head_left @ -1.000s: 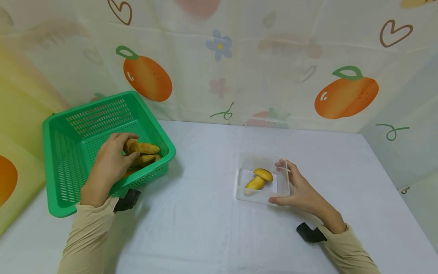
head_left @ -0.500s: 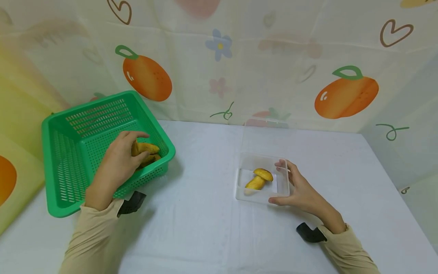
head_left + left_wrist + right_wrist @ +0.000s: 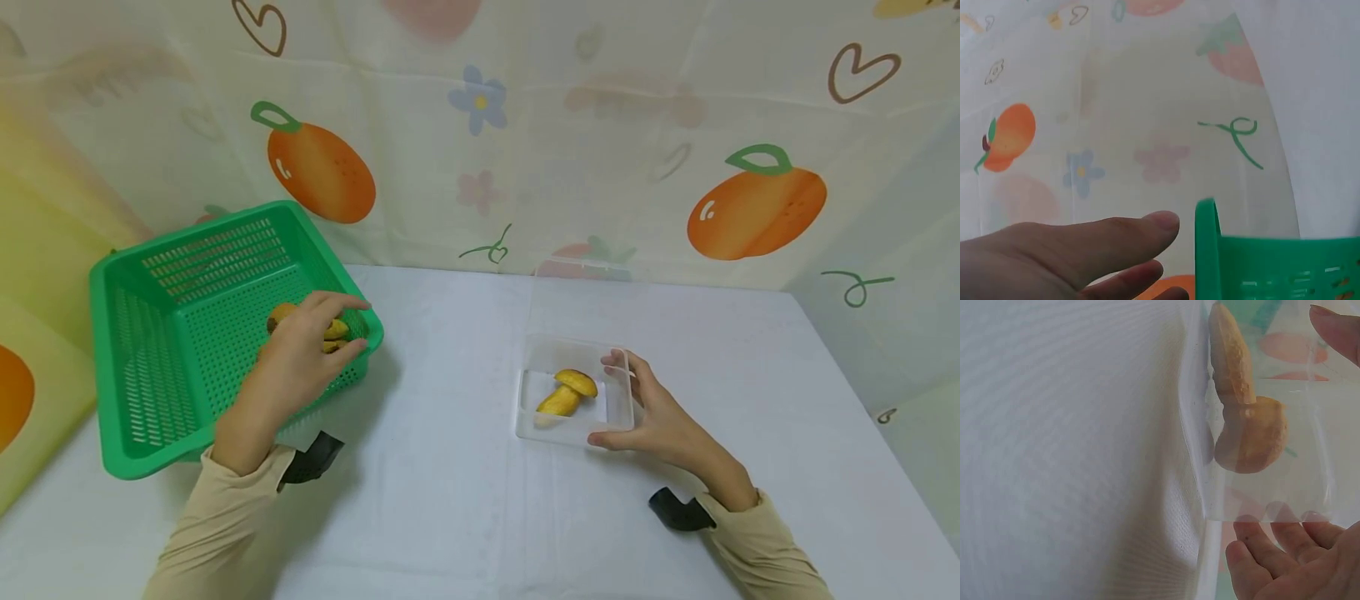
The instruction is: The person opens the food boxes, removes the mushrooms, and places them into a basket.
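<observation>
My left hand (image 3: 296,358) hangs over the near right corner of the green plastic basket (image 3: 217,446), thumb and fingers apart, nothing seen between them. Partly hidden beneath it, several yellow-brown mushrooms (image 3: 279,315) lie in the basket. In the left wrist view, the thumb (image 3: 1141,236) is beside the basket's rim (image 3: 1207,244). On the right, my right hand (image 3: 660,412) grips the right side of a clear plastic box (image 3: 536,429), thumb at the front and fingers behind. Inside the box lies one yellow mushroom (image 3: 558,402), also seen through its wall in the right wrist view.
The box's clear lid (image 3: 573,304) stands raised at its back. A white cloth (image 3: 442,500) covers the table. Behind the table hangs a fruit-patterned curtain (image 3: 420,167), close to the basket's back.
My left hand has moved right across the basket, from above the mushrooms to near its right rim, uncovering one mushroom at left. The right hand and the box have stayed put.
</observation>
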`<action>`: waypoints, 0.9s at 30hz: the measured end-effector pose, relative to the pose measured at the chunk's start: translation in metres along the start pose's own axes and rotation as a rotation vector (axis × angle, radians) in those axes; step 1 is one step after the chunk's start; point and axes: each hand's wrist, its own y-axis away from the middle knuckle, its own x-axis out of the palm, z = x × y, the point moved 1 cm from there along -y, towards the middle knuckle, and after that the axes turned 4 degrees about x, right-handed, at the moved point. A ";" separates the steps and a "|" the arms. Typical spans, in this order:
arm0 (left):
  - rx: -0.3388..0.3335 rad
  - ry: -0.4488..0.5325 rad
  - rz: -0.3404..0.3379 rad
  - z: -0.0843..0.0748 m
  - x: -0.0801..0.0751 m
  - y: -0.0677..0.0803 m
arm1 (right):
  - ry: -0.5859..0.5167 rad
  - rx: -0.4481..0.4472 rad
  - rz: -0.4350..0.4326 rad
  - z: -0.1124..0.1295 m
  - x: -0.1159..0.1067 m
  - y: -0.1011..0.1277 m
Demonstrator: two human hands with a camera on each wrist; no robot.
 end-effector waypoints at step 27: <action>0.254 -0.020 0.079 -0.057 0.049 -0.020 | 0.004 -0.017 0.004 0.000 0.001 0.000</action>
